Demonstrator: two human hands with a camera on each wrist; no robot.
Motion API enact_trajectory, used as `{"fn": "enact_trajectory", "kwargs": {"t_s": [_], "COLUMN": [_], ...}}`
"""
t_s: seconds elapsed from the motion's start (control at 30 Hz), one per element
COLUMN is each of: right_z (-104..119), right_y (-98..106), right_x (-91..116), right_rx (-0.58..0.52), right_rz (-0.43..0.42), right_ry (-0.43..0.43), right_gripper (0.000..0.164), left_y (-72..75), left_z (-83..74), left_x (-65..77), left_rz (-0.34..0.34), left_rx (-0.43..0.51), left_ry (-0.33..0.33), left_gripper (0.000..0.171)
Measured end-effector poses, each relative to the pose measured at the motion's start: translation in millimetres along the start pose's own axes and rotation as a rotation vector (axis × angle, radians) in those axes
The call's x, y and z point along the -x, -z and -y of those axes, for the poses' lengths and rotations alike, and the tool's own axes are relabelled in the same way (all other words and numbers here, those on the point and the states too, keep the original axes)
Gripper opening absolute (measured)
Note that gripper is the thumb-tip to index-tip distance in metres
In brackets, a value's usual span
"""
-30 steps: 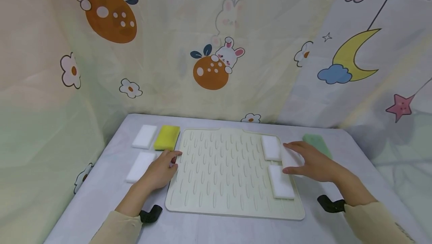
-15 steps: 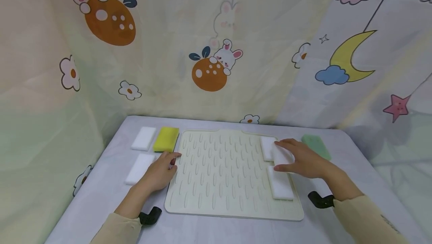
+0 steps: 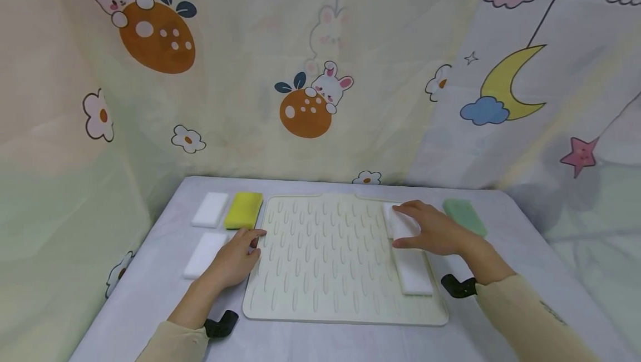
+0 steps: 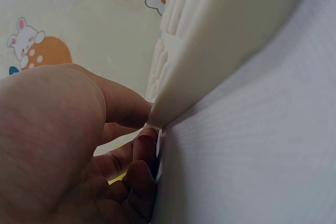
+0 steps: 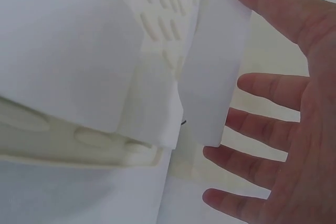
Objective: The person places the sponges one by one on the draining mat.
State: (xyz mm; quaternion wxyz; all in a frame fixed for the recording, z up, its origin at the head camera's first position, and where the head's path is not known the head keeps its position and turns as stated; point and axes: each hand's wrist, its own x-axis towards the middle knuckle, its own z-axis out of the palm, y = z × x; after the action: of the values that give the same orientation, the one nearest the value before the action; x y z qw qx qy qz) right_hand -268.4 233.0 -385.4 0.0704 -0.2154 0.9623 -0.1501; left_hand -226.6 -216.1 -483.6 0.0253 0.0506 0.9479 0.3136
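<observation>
A cream mat with raised oval ridges [image 3: 320, 256] lies on the table. My left hand [image 3: 232, 259] is at its left edge, thumb and curled fingertips on the rim in the left wrist view. In my right hand [image 3: 435, 231] is a white sponge [image 5: 215, 66], gripped by its edges between thumb and fingertips. It is over the mat's right side, partly covering another white sponge [image 3: 388, 216] at the back. A third white sponge [image 3: 414, 276] lies flat on the mat nearer the front. Whether the held sponge touches them cannot be told.
Left of the mat lie two white sponges [image 3: 210, 209] and a yellow sponge [image 3: 243, 210]. A green sponge [image 3: 464, 216] sits beyond the mat's right edge. Something white shows on the table under the right forearm. Printed fabric [image 3: 240, 100] hangs behind the table.
My right hand has carried the white sponge leftward, from the mat's right edge to over the sponges on it. The left hand keeps its place at the mat's edge. The head view shifts slightly.
</observation>
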Motion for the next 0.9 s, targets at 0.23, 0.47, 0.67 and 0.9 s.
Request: {"fn": "enact_trajectory", "kwargs": {"t_s": [0.23, 0.47, 0.67, 0.9], "right_z": [4.2, 12.0, 17.0, 22.5], "right_y": [-3.3, -3.0, -2.1, -3.2], "right_x": [-11.0, -18.6, -22.8, -31.9], "right_rx": [0.01, 0.021, 0.028, 0.042], "right_rz": [0.017, 0.037, 0.051, 0.069], "right_ry": [0.007, -0.013, -0.006, -0.005], "right_gripper": [0.095, 0.095, 0.094, 0.092], "left_y": [-0.7, 0.3, 1.1, 0.5], "left_z": [1.3, -0.8, -3.2, -2.5], "left_x": [-0.2, 0.8, 1.7, 1.2], "left_rz": [0.002, 0.003, 0.007, 0.009], "left_rx": [0.002, 0.005, 0.003, 0.004], "left_ry": [0.002, 0.003, 0.002, 0.002], "left_gripper": [0.042, 0.042, 0.043, 0.043]}}
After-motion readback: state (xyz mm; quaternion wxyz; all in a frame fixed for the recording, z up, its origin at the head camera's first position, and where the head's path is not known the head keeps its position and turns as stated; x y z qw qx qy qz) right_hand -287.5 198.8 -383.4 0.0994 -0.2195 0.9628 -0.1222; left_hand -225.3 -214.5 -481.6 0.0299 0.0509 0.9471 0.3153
